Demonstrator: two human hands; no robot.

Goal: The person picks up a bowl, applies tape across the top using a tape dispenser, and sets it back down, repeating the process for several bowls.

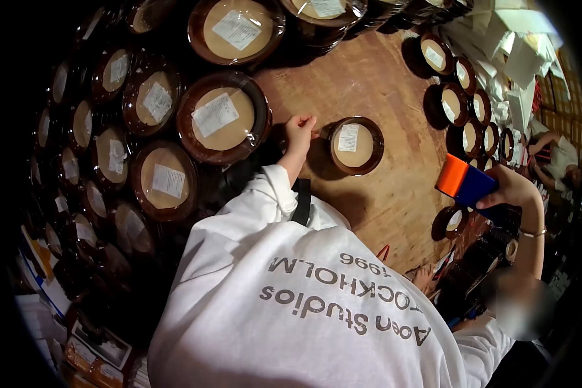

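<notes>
My left hand is over the wooden table, its fingers curled together in a pinch; anything between them is too small to make out. Just to its right sits a round brown dish with a tan inside and a white printed label. Farther right, my right hand is closed round an orange-and-blue hand tool. The orange end points left, above a group of small labelled dishes.
Stacks of larger labelled brown dishes under clear film crowd the left and top. Smaller dishes line the table's right side, with white foam pieces behind them. Another person is at the far right. The wooden table lies in front.
</notes>
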